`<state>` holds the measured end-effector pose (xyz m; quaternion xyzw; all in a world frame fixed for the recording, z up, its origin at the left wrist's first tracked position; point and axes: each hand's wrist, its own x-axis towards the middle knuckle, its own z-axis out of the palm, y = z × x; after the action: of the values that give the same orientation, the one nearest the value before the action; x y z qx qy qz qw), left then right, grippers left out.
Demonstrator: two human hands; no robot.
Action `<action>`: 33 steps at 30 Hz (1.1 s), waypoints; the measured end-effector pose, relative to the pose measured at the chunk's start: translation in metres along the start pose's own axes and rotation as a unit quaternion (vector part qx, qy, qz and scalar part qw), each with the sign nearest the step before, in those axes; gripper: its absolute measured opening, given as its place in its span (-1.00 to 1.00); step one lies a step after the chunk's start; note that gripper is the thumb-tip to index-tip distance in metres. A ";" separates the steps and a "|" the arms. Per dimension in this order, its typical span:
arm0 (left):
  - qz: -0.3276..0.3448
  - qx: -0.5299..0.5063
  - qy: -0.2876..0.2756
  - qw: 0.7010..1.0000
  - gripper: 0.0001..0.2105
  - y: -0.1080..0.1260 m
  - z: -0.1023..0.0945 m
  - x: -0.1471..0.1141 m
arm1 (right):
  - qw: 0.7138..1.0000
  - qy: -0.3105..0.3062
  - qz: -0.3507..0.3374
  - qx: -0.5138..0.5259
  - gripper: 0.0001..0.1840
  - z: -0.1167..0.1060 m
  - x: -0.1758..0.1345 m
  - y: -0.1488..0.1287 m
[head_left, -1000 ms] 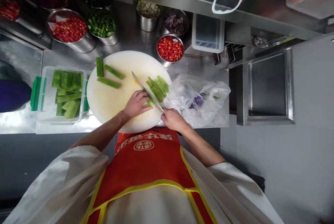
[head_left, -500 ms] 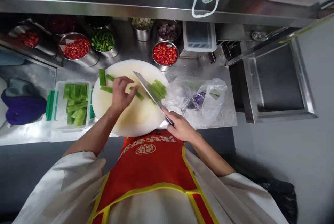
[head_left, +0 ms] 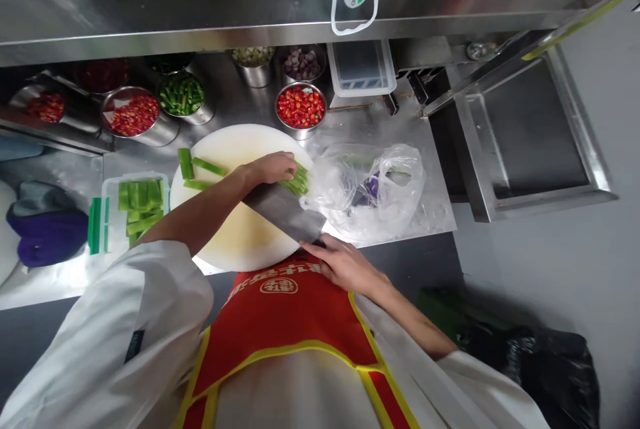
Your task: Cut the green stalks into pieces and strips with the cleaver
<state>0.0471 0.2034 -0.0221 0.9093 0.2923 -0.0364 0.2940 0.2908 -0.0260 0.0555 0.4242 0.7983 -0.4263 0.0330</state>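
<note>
The left hand (head_left: 277,166) curls over thin green vegetable strips (head_left: 299,182) on the round white cutting board (head_left: 220,254), its pinch hidden; the right hand (head_left: 345,264) closes on a broad grey steel knife (head_left: 290,214). The strips look light, crisp, best gathered mid-bundle; the stiff, probably weighty knife, best held by its handle (head_left: 319,242), slants away far-left.

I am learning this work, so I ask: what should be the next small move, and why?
Probably the left hand should draw the green strips onto the knife: the left fingers are at the strips, and the blade, broad face turned up, is right beside them, while the right hand holds the handle.
</note>
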 end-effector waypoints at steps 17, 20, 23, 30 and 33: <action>-0.036 0.090 -0.017 0.995 -0.76 0.040 0.034 0.001 | 0.837 0.037 0.206 0.506 -0.53 0.023 -0.144 0.099; -0.027 0.042 0.030 0.998 -0.79 0.037 0.037 -0.010 | 0.803 0.081 0.180 0.562 -0.76 0.030 -0.126 0.110; -0.135 -0.031 0.219 0.966 -0.76 0.047 0.048 -0.020 | 0.755 0.124 0.153 0.626 -0.69 0.039 -0.095 0.118; -0.344 -0.156 0.433 0.819 -0.68 0.105 0.117 -0.025 | 0.676 0.190 0.148 0.696 -0.65 0.047 -0.013 0.121; -0.347 -0.145 0.466 0.801 -0.64 0.110 0.133 -0.015 | 0.672 0.182 0.147 0.702 -0.59 0.047 0.004 0.124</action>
<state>0.1099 0.0493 -0.0720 0.6015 0.6916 0.3348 0.2189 0.3611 -0.0224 -0.0571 0.5035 0.1806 -0.7652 -0.3584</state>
